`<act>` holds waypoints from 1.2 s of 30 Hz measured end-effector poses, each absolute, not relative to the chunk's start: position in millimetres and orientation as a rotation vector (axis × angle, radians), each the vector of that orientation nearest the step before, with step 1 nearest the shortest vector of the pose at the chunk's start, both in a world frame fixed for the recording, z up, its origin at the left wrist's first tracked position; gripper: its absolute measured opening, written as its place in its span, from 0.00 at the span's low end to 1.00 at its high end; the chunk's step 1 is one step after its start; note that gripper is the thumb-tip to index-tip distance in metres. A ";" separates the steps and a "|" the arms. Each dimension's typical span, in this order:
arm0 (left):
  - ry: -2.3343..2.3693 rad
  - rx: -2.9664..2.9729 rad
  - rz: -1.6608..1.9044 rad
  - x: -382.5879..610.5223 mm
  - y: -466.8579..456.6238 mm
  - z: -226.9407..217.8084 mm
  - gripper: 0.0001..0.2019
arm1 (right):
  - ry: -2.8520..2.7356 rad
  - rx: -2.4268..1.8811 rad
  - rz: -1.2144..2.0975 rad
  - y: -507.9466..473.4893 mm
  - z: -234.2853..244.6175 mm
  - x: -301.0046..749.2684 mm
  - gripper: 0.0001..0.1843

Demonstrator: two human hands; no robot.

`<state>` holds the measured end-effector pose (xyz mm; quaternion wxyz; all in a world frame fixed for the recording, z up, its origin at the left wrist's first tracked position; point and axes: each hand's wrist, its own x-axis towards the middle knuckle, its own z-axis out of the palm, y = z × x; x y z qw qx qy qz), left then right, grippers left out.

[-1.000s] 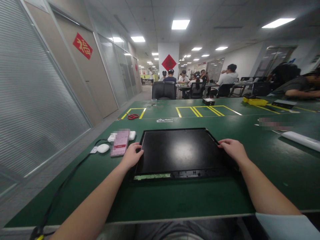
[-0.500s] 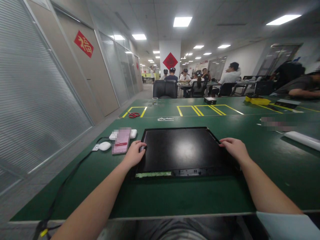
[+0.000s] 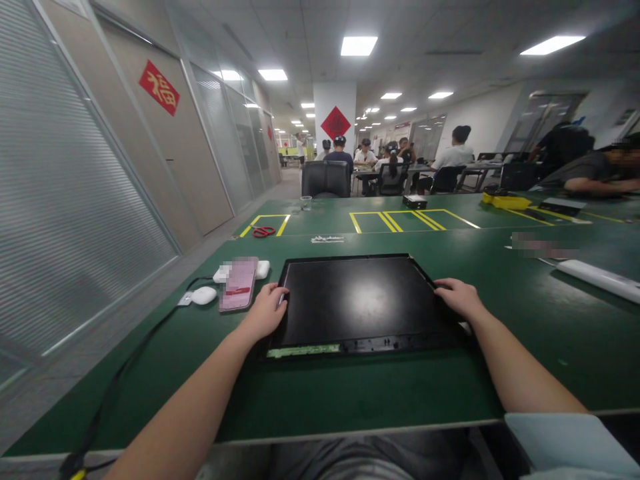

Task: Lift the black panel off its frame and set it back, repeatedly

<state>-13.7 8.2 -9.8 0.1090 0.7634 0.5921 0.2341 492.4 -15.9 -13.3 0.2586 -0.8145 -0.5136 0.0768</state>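
A black flat display panel [image 3: 357, 300] lies face up on the green table [image 3: 350, 393] in front of me, with a green circuit strip along its near edge. My left hand [image 3: 265, 310] grips the panel's left edge, fingers curled over the rim. My right hand [image 3: 457, 297] is closed on the panel's right edge, fingers bent around it.
A pink phone [image 3: 239, 285], a white mouse-like device [image 3: 204, 295] with a black cable and a white case lie left of the panel. Red scissors [image 3: 263, 232] and a long white bar [image 3: 597, 279] lie further off. Several people sit at the back tables.
My left hand's fingers have curled further over the panel's left rim. My right hand has slid slightly down on the right edge. The panel stays flat.
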 end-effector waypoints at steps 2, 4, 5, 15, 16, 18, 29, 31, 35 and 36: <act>1.796 2.236 0.677 -9.6 5.9 -9.0 0.19 | -1.484 -2.237 0.148 -14.1 -16.2 489.9 0.17; 1.840 2.228 0.664 -6.0 3.3 -7.6 0.20 | -1.528 -2.260 0.112 -13.5 -18.3 488.5 0.19; 1.853 2.228 0.660 -4.6 2.1 -6.7 0.20 | -1.540 -2.265 0.099 -13.4 -19.1 488.2 0.19; 1.939 2.517 0.330 7.3 -5.9 5.2 0.20 | -1.558 -2.262 0.053 -12.7 -25.0 485.7 0.20; 1.948 2.533 0.295 8.6 -7.0 6.6 0.20 | -1.552 -2.266 0.050 -12.6 -25.9 485.9 0.21; 1.956 2.536 0.278 9.2 -8.4 8.5 0.21 | -1.539 -2.272 0.038 -12.3 -27.7 486.5 0.21; 1.800 2.432 0.540 -11.9 -1.0 2.6 0.26 | -1.577 -2.257 0.035 -13.9 -26.4 488.8 0.20; 1.783 2.376 0.582 -13.4 -1.0 4.3 0.27 | -1.583 -2.258 0.037 -14.6 -24.4 488.3 0.19; 1.744 2.214 0.682 -17.1 -3.2 9.9 0.25 | -1.578 -2.244 0.041 -15.4 -20.7 486.8 0.18; 1.748 2.182 0.692 -17.8 -4.2 11.3 0.26 | -1.576 -2.247 0.044 -15.6 -19.8 486.4 0.18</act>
